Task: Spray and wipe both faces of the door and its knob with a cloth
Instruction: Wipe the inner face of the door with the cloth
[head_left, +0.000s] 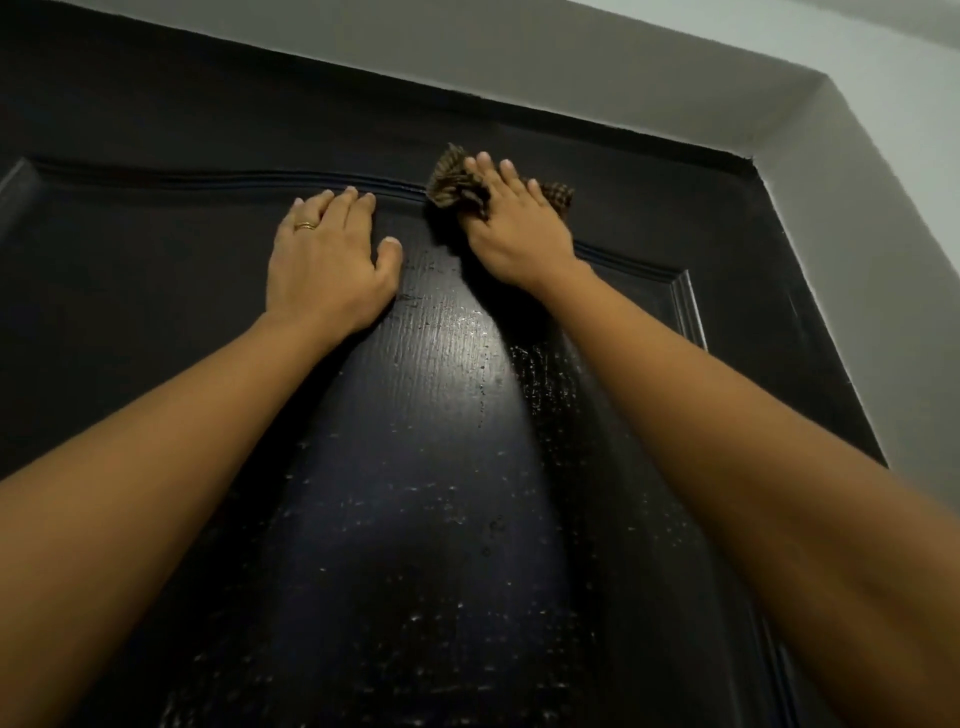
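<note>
A black panelled door (426, 467) fills the view, seen from below, its face speckled with wet droplets. My right hand (514, 228) presses a crumpled brown checked cloth (454, 179) against the door at the raised moulding near the top of the panel; its fingers lie straight over the cloth. My left hand (327, 260), with a ring on one finger, rests flat on the door just left of it, fingers straight. The knob is out of view, and so is any spray bottle.
A grey-white wall and door frame (779, 130) run along the top and right of the door. The moulding groove (182, 182) runs leftward across the upper panel.
</note>
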